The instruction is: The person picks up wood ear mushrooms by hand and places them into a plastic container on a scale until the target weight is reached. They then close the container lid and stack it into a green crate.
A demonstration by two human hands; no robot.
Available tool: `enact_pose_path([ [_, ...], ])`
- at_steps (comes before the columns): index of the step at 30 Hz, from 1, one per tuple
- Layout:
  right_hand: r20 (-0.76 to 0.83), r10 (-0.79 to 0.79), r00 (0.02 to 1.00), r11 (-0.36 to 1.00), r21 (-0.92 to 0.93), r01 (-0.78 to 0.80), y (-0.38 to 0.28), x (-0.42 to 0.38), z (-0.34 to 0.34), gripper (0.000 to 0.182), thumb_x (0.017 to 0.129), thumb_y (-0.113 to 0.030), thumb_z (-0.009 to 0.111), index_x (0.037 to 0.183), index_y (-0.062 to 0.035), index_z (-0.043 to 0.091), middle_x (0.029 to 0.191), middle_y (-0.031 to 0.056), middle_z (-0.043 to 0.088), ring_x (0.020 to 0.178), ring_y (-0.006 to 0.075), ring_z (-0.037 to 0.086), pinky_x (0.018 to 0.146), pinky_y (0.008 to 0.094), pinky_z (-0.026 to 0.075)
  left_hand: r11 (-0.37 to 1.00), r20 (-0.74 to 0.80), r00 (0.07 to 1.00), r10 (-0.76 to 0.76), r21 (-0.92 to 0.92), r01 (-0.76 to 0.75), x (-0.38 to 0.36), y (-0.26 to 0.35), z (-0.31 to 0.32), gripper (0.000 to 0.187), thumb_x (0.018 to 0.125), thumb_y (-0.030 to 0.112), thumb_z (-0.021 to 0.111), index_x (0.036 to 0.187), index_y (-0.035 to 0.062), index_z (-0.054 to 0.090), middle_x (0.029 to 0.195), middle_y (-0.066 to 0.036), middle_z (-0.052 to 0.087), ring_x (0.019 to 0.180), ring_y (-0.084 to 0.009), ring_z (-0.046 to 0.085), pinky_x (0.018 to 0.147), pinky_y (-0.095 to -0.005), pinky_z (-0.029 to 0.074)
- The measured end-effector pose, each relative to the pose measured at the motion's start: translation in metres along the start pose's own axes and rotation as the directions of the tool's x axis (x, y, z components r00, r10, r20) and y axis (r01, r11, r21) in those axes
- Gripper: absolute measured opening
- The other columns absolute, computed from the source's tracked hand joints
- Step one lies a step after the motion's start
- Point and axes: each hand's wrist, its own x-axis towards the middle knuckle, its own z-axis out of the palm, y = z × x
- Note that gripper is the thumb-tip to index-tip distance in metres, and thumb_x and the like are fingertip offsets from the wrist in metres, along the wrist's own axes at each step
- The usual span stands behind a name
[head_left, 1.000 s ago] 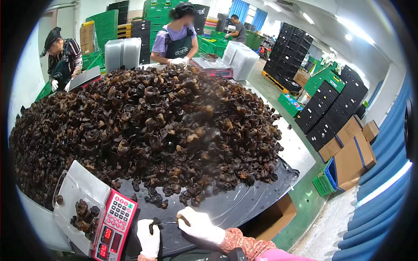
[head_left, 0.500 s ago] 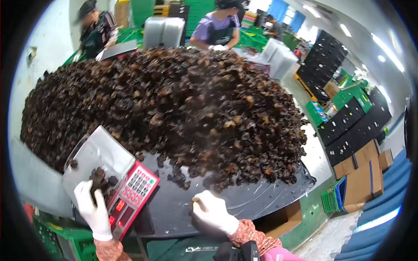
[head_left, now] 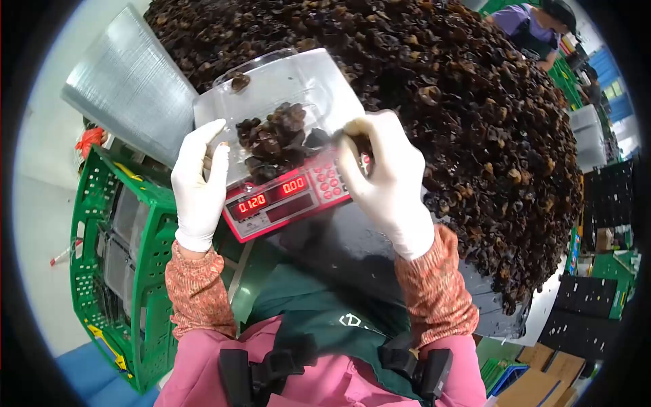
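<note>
A red digital scale [head_left: 281, 216] stands in front of me, its lit display reading 0.120 and 0.00. On it sits a clear plastic tray [head_left: 319, 74] holding a small heap of dark wood ear mushrooms [head_left: 274, 136]. My left hand [head_left: 200, 180], in a white glove, is at the tray's left side, thumb and fingers apart, holding nothing I can see. Over the tray's right edge, my gloved right hand [head_left: 386, 169] is curled in a pinch. Something dark, apparently a wood ear piece, shows between its thumb and fingers, partly hidden and blurred.
A large pile of wood ear mushrooms [head_left: 468, 129] covers the dark table [head_left: 339, 237] behind and to the right. Stacked clear trays [head_left: 132, 85] lean at left, above a green crate [head_left: 139, 271]. A co-worker [head_left: 532, 30] stands across the pile.
My view has tilted down and swung left towards the scale. My right hand has moved from the table's front to the tray's right edge. My left hand remains beside the tray.
</note>
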Motion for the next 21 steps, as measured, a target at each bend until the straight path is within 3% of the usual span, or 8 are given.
enact_pose_path([
  [1, 0.069, 0.065, 0.995, 0.998, 0.004, -0.066, -0.004, 0.012, 0.011, 0.020, 0.086, -0.010, 0.074, 0.104, -0.0088, 0.065, 0.092, 0.0121, 0.065, 0.077, 0.0305, 0.068, 0.065, 0.0383, 0.054, 1.000, -0.009, 1.000, -0.008, 0.013, 0.008, -0.001, -0.004, -0.002, 0.034, 0.099, -0.002, 0.062, 0.132, 0.0023, 0.066, 0.119, -0.001, 0.066, 0.098, -0.0074, 0.057, 0.090, -0.0231, 0.047],
  [4, 0.194, -0.059, 0.979, 0.990, -0.117, 0.083, 0.010, 0.033, 0.050, 0.021, 0.088, -0.017, 0.071, 0.108, -0.0105, 0.067, 0.091, 0.0120, 0.061, 0.083, 0.0329, 0.064, 0.073, 0.0449, 0.053, 1.000, -0.010, 1.000, -0.001, -0.008, 0.001, -0.004, -0.008, -0.005, 0.035, 0.098, -0.002, 0.063, 0.132, 0.0034, 0.066, 0.116, 0.001, 0.066, 0.090, -0.0067, 0.055, 0.084, -0.0230, 0.048],
  [8, 0.370, -0.096, 0.924, 0.980, -0.125, 0.152, 0.007, 0.037, 0.038, 0.021, 0.090, -0.020, 0.069, 0.108, -0.0093, 0.070, 0.093, 0.0110, 0.065, 0.085, 0.0333, 0.066, 0.074, 0.0437, 0.055, 0.998, -0.047, 0.998, 0.042, 0.039, -0.040, 0.010, -0.006, -0.013, 0.036, 0.094, -0.002, 0.067, 0.130, 0.0041, 0.068, 0.111, 0.000, 0.067, 0.083, -0.0084, 0.055, 0.078, -0.0249, 0.050],
  [12, 0.222, 0.177, 0.959, 0.982, 0.032, -0.188, 0.008, 0.035, -0.010, 0.025, 0.095, -0.007, 0.067, 0.120, -0.0074, 0.071, 0.103, 0.0116, 0.072, 0.083, 0.0234, 0.073, 0.076, 0.0311, 0.057, 0.961, -0.013, 0.984, 0.176, 0.219, -0.169, 0.050, -0.007, -0.015, 0.034, 0.093, 0.004, 0.069, 0.127, 0.0063, 0.069, 0.109, -0.008, 0.069, 0.079, -0.0156, 0.061, 0.076, -0.0285, 0.052],
  [13, 0.144, 0.107, 0.984, 0.993, 0.029, -0.113, 0.021, 0.025, -0.017, 0.025, 0.096, -0.004, 0.066, 0.121, -0.0030, 0.070, 0.105, 0.0134, 0.073, 0.083, 0.0203, 0.072, 0.077, 0.0301, 0.056, 0.946, 0.025, 0.984, 0.178, 0.270, -0.178, 0.066, -0.012, -0.011, 0.033, 0.092, 0.007, 0.069, 0.126, 0.0073, 0.069, 0.110, -0.008, 0.069, 0.081, -0.0185, 0.063, 0.078, -0.0305, 0.053],
  [15, 0.139, 0.208, 0.968, 0.978, -0.032, -0.206, 0.030, -0.001, -0.035, 0.024, 0.096, -0.003, 0.066, 0.120, 0.0005, 0.069, 0.105, 0.0141, 0.074, 0.083, 0.0189, 0.071, 0.078, 0.0300, 0.056, 0.908, 0.097, 0.980, 0.175, 0.368, -0.199, 0.101, -0.030, 0.004, 0.032, 0.092, 0.012, 0.068, 0.123, 0.0095, 0.069, 0.113, -0.010, 0.070, 0.086, -0.0244, 0.067, 0.081, -0.0345, 0.054],
  [17, 0.152, 0.346, 0.926, 0.938, -0.022, -0.347, 0.030, -0.032, -0.049, 0.024, 0.097, -0.002, 0.066, 0.120, 0.0018, 0.069, 0.106, 0.0138, 0.074, 0.084, 0.0180, 0.070, 0.079, 0.0299, 0.056, 0.831, 0.201, 0.930, 0.307, 0.420, -0.365, 0.133, -0.072, 0.026, 0.028, 0.090, 0.017, 0.067, 0.118, 0.0120, 0.069, 0.111, -0.011, 0.069, 0.097, -0.0311, 0.068, 0.087, -0.0407, 0.055],
  [21, 0.175, 0.496, 0.850, 0.868, -0.066, -0.493, 0.027, -0.092, -0.080, 0.024, 0.096, 0.000, 0.065, 0.120, 0.0014, 0.069, 0.104, 0.0120, 0.074, 0.086, 0.0171, 0.070, 0.081, 0.0299, 0.055, 0.737, 0.373, 0.910, 0.182, 0.561, -0.377, 0.158, -0.106, 0.049, 0.024, 0.088, 0.014, 0.065, 0.112, 0.0129, 0.067, 0.105, -0.011, 0.066, 0.101, -0.0326, 0.066, 0.090, -0.0429, 0.053],
])
